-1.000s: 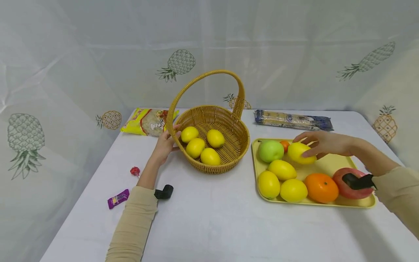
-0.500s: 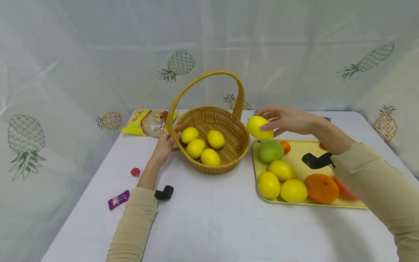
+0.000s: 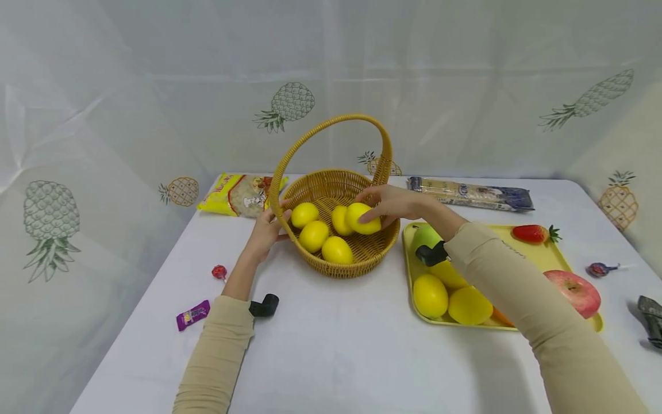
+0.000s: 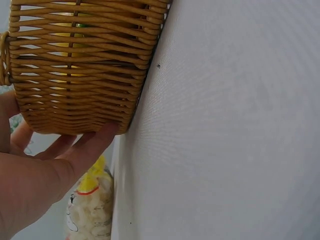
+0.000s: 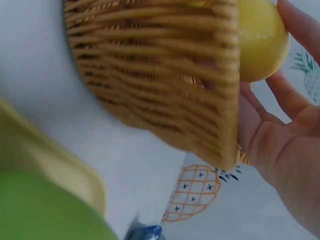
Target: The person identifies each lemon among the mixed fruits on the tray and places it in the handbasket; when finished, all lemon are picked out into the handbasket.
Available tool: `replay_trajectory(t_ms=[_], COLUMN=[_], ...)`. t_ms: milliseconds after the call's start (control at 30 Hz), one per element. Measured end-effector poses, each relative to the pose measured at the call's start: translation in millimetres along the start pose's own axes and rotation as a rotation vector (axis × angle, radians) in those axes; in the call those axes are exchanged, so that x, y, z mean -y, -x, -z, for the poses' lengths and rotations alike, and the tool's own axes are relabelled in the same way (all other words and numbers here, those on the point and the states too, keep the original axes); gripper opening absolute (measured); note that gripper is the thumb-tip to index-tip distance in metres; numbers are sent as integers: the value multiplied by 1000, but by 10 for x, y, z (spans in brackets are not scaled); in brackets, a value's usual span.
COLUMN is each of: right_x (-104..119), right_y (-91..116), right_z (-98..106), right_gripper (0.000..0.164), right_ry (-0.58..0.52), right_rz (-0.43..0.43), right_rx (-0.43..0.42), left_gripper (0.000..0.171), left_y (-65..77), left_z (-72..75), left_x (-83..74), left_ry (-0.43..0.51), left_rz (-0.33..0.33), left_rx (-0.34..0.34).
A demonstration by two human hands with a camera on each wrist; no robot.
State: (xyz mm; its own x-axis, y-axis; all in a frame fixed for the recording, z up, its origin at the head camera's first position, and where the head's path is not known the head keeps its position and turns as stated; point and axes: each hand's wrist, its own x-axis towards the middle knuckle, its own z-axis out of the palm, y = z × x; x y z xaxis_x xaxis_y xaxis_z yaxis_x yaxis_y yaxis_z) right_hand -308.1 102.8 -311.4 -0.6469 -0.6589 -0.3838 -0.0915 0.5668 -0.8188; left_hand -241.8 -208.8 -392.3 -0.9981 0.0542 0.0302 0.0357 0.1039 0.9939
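My right hand [image 3: 398, 201] pinches a yellow lemon [image 3: 366, 219] between thumb and fingers, inside the near-right part of a woven basket [image 3: 374, 253]. Several other lemons [image 3: 337, 250] lie in that basket; the held one overlaps one of them in the head view. In the right wrist view the held lemon [image 5: 262, 42] shows just past the basket rim [image 5: 227, 90]. My left hand [image 3: 262, 233] rests at the basket's left side by the handle foot. Its fairly straight fingers [image 4: 90, 150] lie against the woven wall in the left wrist view.
A yellow tray [image 3: 408, 270] at right bears lemons, a green apple [image 3: 426, 237], a strawberry [image 3: 532, 233] and a red apple [image 3: 575, 292]; my sleeve hides part. Behind lie a snack bag [image 3: 243, 194] and a long packet [image 3: 473, 194]. Lollipops and a purple packet [image 3: 193, 314] lie around.
My right hand has lifted the lemon off the tray and carried it left, over the rim and into the basket. The left hand has stayed at the basket's side. The view has shifted slightly.
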Motion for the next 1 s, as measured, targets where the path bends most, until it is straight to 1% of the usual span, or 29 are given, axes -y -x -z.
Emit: replay_trajectory(t_ms=[200,333,467,600,700,800,900,1000], right_x=[-33,-59,-81,-101,-107,-93,-69,-65], right_y=[-129,-228,-332,-381,-356,-267,-112,87], right_z=[-109,-191,-269,-303,-266,-169,-31,118], right_gripper=[60,59,57,52,49,48,52,56], right_ry=[20,25,8,-46,-116,-186,-198,-186], right_rz=[-27,-19,-24,-28,-6,6,10,7], right_rx=[19,-9,-34,-51,-34,13,73,95], left_gripper=[45,45,45,44,44,44,45,46], left_y=[-6,-10,4,11,12,11,8,4], left_z=[-11,-9,-19,-26,-30,-32,-27,-18], left_x=[-18,-10,-7,-2,-5,-8,-8,0], left_ry=[-2,-6,-2,2,4,3,-1,-4], left_rz=[-4,-1,10,10,12,11,3,-2], left_rx=[3,1,-2,-6,-10,-10,-8,-6])
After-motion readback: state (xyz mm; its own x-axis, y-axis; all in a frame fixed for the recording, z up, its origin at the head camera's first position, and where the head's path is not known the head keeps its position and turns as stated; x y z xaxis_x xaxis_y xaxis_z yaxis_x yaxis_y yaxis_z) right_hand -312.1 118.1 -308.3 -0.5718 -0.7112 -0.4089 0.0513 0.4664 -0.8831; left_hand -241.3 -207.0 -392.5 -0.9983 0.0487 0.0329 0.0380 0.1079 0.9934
